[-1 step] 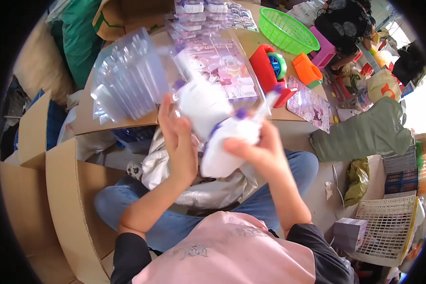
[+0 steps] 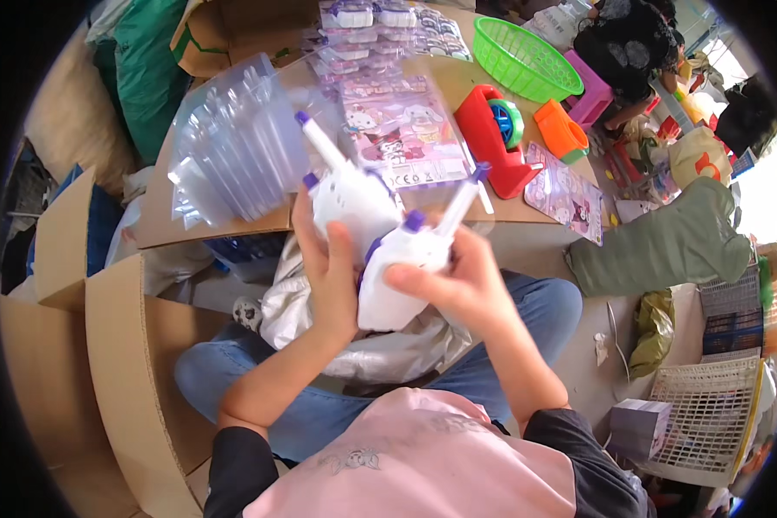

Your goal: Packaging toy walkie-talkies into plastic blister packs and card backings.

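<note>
Cardboard tabletop [image 2: 514,205], lettered pink card [image 2: 406,129], white handsets [image 2: 354,207] in both hands [image 2: 326,276] [image 2: 457,289]

The brown tabletop [image 2: 160,207] carries clear plastic shells [image 2: 233,151] at left, printed pink cards [image 2: 406,129] mid-scene, a red tape dispenser [image 2: 478,129] and orange piece [image 2: 559,128] at right, a green basket [image 2: 527,59] far right.
</note>
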A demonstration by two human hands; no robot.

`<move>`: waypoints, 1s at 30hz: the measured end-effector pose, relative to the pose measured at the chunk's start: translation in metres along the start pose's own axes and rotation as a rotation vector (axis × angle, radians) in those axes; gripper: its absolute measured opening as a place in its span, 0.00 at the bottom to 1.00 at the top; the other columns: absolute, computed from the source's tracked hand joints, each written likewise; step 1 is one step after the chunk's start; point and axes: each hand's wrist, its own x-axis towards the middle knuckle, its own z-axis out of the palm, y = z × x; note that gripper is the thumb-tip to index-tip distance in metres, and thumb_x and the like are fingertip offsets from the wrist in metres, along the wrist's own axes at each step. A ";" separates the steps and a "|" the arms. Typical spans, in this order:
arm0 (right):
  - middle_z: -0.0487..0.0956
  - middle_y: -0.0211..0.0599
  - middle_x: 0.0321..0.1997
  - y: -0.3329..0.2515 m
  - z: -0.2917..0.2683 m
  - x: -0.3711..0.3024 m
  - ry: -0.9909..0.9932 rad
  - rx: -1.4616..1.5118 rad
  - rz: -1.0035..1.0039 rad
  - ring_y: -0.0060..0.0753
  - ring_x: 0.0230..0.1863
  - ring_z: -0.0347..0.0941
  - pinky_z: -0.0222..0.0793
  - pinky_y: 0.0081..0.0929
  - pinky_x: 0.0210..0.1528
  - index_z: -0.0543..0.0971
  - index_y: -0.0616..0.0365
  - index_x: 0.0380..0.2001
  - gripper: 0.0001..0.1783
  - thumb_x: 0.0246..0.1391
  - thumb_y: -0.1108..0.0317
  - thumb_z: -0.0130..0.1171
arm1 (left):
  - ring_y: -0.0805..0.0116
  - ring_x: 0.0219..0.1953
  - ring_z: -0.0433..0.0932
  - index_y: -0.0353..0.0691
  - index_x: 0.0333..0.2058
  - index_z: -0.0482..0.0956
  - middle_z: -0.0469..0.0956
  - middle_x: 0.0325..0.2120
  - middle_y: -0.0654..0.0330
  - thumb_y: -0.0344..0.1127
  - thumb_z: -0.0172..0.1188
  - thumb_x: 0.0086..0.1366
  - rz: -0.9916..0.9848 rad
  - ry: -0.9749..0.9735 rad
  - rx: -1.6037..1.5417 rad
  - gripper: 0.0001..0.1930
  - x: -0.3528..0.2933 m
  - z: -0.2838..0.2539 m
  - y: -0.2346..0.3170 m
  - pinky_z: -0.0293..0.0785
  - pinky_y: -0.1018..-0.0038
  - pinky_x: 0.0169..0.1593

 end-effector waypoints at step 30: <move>0.45 0.43 0.68 -0.002 -0.040 0.063 -0.126 -0.278 -0.312 0.39 0.67 0.46 0.56 0.34 0.60 0.51 0.53 0.63 0.48 0.43 0.62 0.67 | 0.64 0.49 0.69 0.41 0.61 0.48 0.66 0.48 0.56 0.15 0.62 0.42 -0.411 -0.280 -0.122 0.48 0.028 -0.019 0.059 0.70 0.67 0.50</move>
